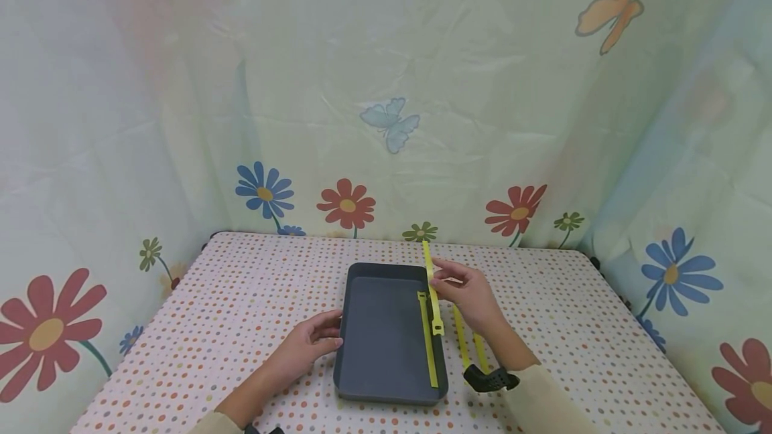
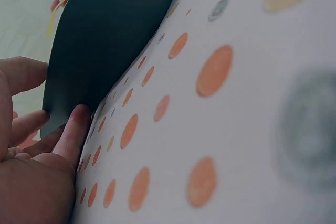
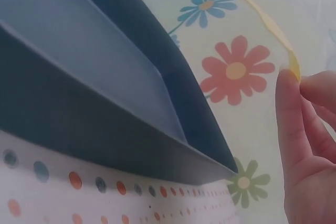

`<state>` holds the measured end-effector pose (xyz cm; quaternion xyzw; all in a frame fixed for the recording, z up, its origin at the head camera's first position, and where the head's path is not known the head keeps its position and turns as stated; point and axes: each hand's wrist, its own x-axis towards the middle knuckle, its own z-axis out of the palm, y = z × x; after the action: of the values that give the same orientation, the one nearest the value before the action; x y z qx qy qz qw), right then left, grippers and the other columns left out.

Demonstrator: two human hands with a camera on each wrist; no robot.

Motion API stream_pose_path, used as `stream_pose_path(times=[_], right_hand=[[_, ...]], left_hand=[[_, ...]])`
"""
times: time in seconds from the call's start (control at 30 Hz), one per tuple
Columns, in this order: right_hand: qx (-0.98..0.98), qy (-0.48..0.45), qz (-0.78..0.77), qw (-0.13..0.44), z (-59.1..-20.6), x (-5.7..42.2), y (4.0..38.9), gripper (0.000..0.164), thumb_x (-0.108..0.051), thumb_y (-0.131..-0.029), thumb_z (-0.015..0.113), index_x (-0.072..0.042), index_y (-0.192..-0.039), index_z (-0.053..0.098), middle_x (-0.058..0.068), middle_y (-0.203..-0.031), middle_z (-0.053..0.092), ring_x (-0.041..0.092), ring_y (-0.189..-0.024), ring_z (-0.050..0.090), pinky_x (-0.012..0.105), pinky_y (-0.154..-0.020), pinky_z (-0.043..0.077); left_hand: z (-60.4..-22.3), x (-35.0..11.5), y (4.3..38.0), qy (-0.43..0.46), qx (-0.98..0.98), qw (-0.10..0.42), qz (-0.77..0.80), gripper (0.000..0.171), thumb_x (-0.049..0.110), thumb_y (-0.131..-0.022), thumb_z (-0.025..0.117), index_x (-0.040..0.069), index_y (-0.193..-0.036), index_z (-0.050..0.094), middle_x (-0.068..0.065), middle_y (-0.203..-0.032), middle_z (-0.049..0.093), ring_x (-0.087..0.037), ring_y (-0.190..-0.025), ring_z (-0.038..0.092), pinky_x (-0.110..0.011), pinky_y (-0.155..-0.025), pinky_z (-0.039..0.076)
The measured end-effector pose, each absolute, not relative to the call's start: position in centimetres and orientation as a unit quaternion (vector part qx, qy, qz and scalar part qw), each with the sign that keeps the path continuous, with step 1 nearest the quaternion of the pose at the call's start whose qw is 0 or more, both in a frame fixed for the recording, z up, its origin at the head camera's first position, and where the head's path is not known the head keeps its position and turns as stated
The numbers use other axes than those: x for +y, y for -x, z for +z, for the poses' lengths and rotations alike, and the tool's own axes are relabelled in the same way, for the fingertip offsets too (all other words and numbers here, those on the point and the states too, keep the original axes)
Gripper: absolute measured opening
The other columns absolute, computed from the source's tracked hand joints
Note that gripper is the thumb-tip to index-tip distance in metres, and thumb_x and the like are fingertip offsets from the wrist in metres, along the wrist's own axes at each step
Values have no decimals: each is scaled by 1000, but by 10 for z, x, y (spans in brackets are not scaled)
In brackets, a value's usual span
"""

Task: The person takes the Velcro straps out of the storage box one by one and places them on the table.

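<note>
A dark grey rectangular tray [image 1: 380, 340] lies on the dotted table in the head view. My left hand [image 1: 309, 347] rests at its left side; in the left wrist view, the fingertips [image 2: 79, 115] touch the tray's wall. Between thumb and fingers, my right hand [image 1: 467, 292] pinches a yellow cable strap [image 1: 431, 286] with a slotted end, held over the tray's right rim. The strap bends in the right wrist view. Another yellow cable strap [image 1: 427, 340] lies lengthwise inside the tray, along its right side.
Two more yellow straps [image 1: 461, 337] lie on the table right of the tray, partly hidden by the right forearm and its black wristband [image 1: 490, 378]. The polka-dot tablecloth [image 1: 259, 286] reaches a flowered curtain [image 1: 301, 119] behind and at both sides.
</note>
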<state>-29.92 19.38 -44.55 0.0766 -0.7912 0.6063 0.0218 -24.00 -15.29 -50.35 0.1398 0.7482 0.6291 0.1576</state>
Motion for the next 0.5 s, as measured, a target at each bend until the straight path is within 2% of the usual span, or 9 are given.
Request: stream_pose_path(times=[0.5], right_hand=[[-800,-39,597,40,-448,218,286,54,-24,-95,76,-17,-145,59,13,-113,66,8,-94,73,24,-82,63]], left_hand=[[-502,-152,239,-138,743,157,636,64,23,-102,65,5,-157,38,-18,-150,52,-33,-137,52,-32,-104,54]])
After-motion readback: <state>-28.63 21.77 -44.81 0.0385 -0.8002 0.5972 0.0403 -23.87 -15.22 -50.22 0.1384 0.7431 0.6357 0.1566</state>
